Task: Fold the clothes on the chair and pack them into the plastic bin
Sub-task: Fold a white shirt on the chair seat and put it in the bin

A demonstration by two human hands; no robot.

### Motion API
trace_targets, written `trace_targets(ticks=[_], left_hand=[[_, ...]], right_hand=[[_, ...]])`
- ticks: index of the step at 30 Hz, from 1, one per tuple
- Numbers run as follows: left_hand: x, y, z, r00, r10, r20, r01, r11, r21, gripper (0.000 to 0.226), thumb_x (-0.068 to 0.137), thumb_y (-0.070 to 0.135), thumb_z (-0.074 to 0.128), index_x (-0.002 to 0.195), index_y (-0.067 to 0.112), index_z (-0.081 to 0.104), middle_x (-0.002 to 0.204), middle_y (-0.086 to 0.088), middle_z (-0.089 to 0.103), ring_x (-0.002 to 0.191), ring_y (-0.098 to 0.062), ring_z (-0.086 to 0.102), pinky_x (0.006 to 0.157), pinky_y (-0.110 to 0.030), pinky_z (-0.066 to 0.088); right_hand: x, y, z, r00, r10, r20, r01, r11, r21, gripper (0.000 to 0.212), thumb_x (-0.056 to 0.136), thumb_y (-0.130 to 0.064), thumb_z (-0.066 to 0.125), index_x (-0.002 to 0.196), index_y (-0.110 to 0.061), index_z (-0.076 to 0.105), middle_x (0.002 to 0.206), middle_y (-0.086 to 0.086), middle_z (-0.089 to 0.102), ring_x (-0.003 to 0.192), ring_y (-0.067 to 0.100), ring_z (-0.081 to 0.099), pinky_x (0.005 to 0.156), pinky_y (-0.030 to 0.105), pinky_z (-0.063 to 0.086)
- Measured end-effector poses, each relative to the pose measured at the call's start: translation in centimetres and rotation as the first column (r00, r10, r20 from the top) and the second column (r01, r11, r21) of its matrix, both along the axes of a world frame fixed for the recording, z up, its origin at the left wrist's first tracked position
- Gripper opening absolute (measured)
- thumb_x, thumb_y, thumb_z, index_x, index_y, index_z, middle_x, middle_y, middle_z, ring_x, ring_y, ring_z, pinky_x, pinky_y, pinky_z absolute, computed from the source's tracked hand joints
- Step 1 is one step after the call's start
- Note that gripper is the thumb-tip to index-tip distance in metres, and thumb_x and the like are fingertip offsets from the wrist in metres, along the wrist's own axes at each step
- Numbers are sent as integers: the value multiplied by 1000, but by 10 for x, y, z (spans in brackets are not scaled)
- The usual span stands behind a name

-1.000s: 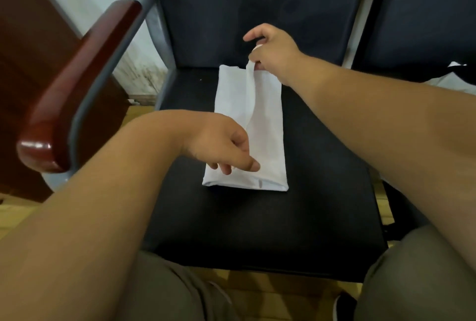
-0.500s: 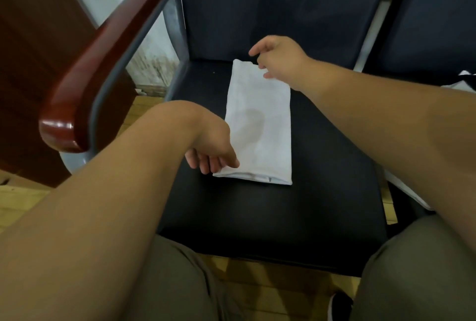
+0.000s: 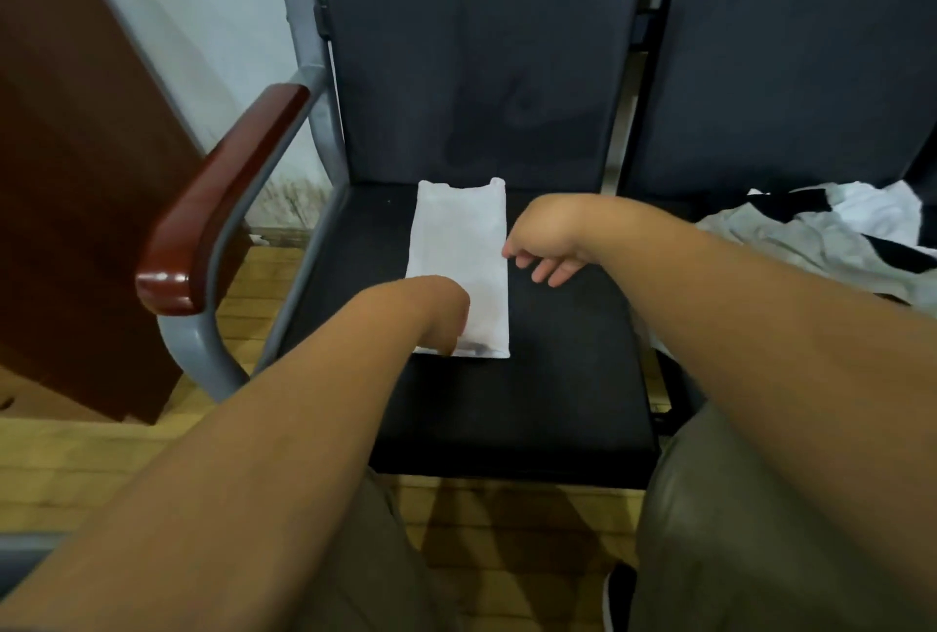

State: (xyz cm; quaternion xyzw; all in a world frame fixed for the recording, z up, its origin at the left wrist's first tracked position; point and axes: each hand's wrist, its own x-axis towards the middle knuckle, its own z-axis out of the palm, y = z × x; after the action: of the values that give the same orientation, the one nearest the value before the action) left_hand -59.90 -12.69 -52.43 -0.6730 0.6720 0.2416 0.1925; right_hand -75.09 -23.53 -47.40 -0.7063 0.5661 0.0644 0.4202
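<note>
**First speaker:** While the folded white garment (image 3: 464, 246) is lying lengthwise on the seat of the chair (image 3: 507, 408), where is the person's left hand (image 3: 441, 314) sitting?

**Second speaker:** It is resting over the garment's near left corner. Its fingers are tucking out of sight beneath the wrist, so whether that grip is closing on the cloth cannot be told.

**First speaker:** And the right hand (image 3: 550, 241)?

**Second speaker:** It is hovering just beside the garment's right edge, about midway along. Its grip is hanging loose, fingers gently curled and holding nothing.

**First speaker:** Is anything else lying nearby?

**Second speaker:** A rumpled pile of clothes (image 3: 811, 236), white and black, is lying on the neighbouring chair (image 3: 786, 73) to the right, apart from the garment.
</note>
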Motion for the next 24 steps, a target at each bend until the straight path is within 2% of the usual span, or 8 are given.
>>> trace_targets(ticks=[4, 8, 10, 12, 15, 20, 22, 24], left_hand=[[-9, 14, -15, 996, -22, 88, 30, 996, -84, 52, 92, 26, 75, 139, 17, 54, 130, -7, 56, 116, -28, 59, 92, -39, 52], [-21, 21, -30, 964, -110, 242, 160, 967, -198, 49, 96, 25, 68, 140, 17, 49, 133, -8, 48, 120, -29, 54, 86, -42, 48], [-26, 17, -33, 956, -105, 275, 167, 963, -213, 44, 98, 26, 66, 140, 18, 51, 132, -8, 50, 119, -29, 55, 86, -41, 47], [-26, 11, -29, 970, -53, 238, 100, 977, -190, 40, 100, 29, 63, 137, 19, 54, 132, -7, 54, 118, -28, 57, 87, -40, 47], [-15, 1, -12, 997, 54, 61, -43, 986, -162, 28, 98, 30, 62, 124, 19, 60, 120, -4, 60, 105, -25, 60, 82, -35, 49], [-8, -10, 24, 986, 78, -150, -108, 973, -203, 11, 86, 30, 71, 97, 28, 68, 95, 3, 66, 88, -20, 63, 66, -31, 45], [-12, -13, 39, 982, 77, -174, -109, 978, -180, 9, 85, 31, 71, 94, 30, 69, 94, 3, 68, 88, -19, 64, 68, -32, 46], [-15, -14, 50, 979, 90, -181, -118, 982, -150, 11, 84, 31, 70, 95, 28, 72, 94, 3, 71, 88, -19, 66, 70, -33, 49]], right_hand=[[-30, 39, -18, 999, -43, 25, 42, 997, 65, 30, 106, -22, 57, 134, -15, 65, 118, 4, 68, 99, 22, 71, 83, 39, 64], [-47, 56, -25, 993, 20, -114, -13, 998, 65, 35, 103, -25, 62, 136, -15, 58, 117, 5, 70, 100, 23, 74, 88, 42, 64], [-50, 56, -19, 999, 21, -45, -17, 997, 75, 35, 106, -26, 60, 139, -15, 57, 120, 3, 72, 100, 20, 74, 86, 39, 64], [-57, 57, -13, 998, 60, 7, -60, 995, 78, 33, 107, -26, 57, 138, -15, 59, 123, 1, 72, 100, 17, 74, 86, 37, 65], [-68, 56, -10, 956, 288, -59, -291, 956, -47, 35, 104, -28, 62, 139, -24, 63, 124, -3, 69, 101, 14, 73, 91, 37, 63], [-62, 50, -21, 884, 443, -149, -467, 848, -252, 97, 83, -48, 85, 161, -35, 31, 146, -3, 42, 123, 23, 55, 101, 40, 51], [-55, 49, -26, 871, 476, -122, -488, 808, -331, 91, 81, -46, 87, 156, -35, 37, 139, -6, 42, 119, 21, 51, 98, 41, 51], [-49, 48, -28, 866, 485, -120, -485, 759, -435, 62, 86, -40, 84, 140, -31, 54, 125, -6, 51, 109, 20, 56, 91, 41, 53]])
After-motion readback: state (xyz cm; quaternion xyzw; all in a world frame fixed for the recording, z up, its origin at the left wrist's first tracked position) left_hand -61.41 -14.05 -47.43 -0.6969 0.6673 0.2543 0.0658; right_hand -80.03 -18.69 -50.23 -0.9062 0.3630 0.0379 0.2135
